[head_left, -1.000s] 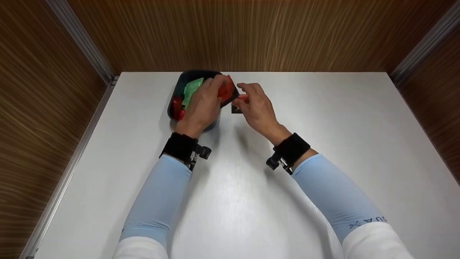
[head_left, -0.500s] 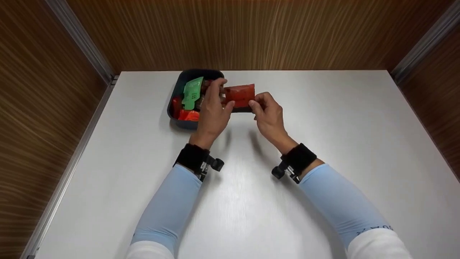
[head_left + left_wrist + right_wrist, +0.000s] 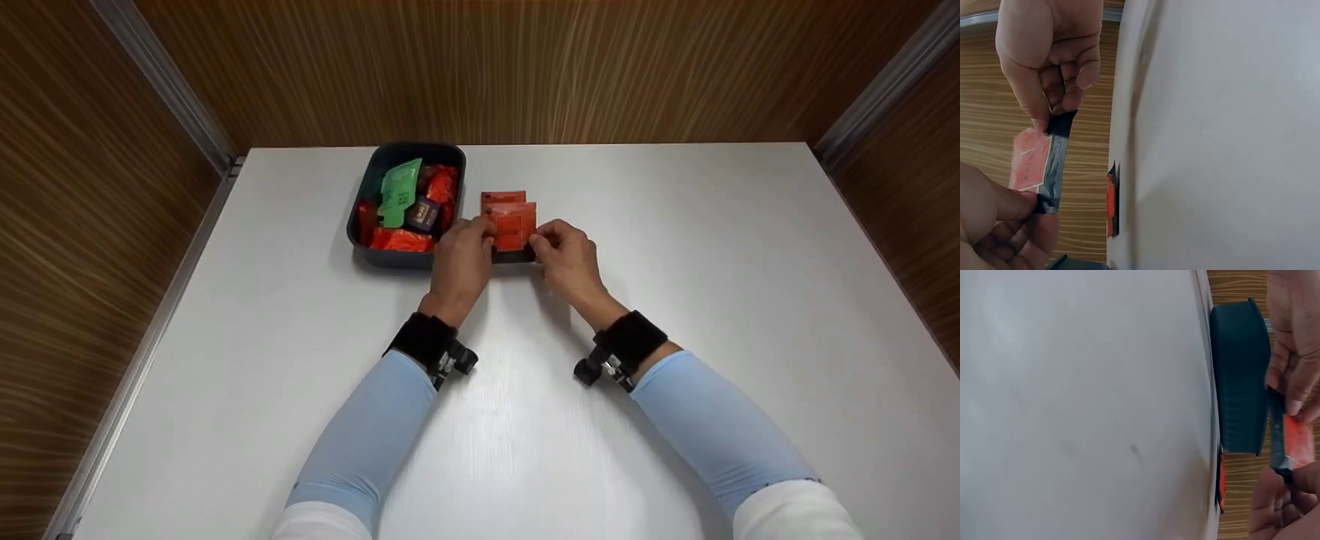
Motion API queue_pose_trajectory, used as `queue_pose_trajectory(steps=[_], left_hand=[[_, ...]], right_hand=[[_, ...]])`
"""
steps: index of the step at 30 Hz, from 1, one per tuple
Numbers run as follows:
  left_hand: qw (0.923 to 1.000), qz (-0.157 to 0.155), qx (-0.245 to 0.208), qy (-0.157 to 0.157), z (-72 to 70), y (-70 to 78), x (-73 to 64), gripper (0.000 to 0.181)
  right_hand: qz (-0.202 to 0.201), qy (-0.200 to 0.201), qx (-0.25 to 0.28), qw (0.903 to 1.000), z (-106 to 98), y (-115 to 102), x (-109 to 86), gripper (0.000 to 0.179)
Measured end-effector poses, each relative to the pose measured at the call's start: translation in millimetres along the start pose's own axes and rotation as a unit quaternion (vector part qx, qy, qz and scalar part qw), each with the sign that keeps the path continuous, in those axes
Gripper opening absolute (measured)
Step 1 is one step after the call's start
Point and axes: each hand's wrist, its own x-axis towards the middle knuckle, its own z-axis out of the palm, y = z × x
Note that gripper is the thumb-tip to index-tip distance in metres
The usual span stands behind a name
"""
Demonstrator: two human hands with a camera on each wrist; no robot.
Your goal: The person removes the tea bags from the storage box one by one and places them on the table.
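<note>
Between my hands is a small flat sachet (image 3: 511,227), red with a black lower strip. My left hand (image 3: 460,262) pinches its left edge with thumb and fingers. My right hand (image 3: 571,260) pinches its lower right corner the same way. Both wrist views show the sachet raised above the white table, its black edge downward. Just behind it, a second red-and-black sachet (image 3: 503,196) lies on the table, partly covered by the held one in the head view.
Left of the hands stands a dark rectangular container (image 3: 1239,377). It holds a green sachet (image 3: 400,187), a dark purple piece with a gold mark (image 3: 422,214) and several red wrapped pieces (image 3: 403,240). A wood-grain panel (image 3: 525,71) rises behind the table.
My left hand has come away from the container with the red sachet, and my right hand has taken its other side. Both hands have drawn it toward me, uncovering the sachet on the table.
</note>
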Motion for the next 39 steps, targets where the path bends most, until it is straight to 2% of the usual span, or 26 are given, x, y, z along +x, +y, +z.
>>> queue_pose_trajectory(steps=[5,10,15,20,27,32,39], left_hand=[[0.9966,0.000,0.053,-0.062,7.1,-3.0,-4.4,0.023],[0.9927,0.006,0.071,-0.097,10.7,-5.0,-8.0,0.029],[0.9903,0.004,0.078,-0.115,12.1,-6.5,-9.2,0.029],[0.9887,0.000,0.072,-0.131,12.3,-7.2,-9.3,0.028],[0.9857,-0.019,0.068,-0.153,11.8,-4.7,-7.8,0.011],[0.9828,-0.014,0.083,-0.164,13.5,-3.5,-7.8,0.017],[0.9781,-0.001,0.121,-0.169,15.9,-2.7,-6.8,0.017]], right_hand=[[0.030,-0.041,-0.076,0.9958,0.5,2.6,-0.3,0.023],[0.034,-0.060,-0.121,0.9902,0.7,5.0,1.6,0.025],[0.033,-0.068,-0.145,0.9865,2.7,5.9,4.5,0.014],[0.034,-0.078,-0.158,0.9837,4.4,5.9,6.3,0.013],[0.018,-0.081,-0.177,0.9807,4.8,7.1,8.0,0.015],[0.003,-0.084,-0.190,0.9782,6.8,7.3,10.6,0.018],[0.002,-0.103,-0.201,0.9742,9.5,5.5,11.7,0.020]])
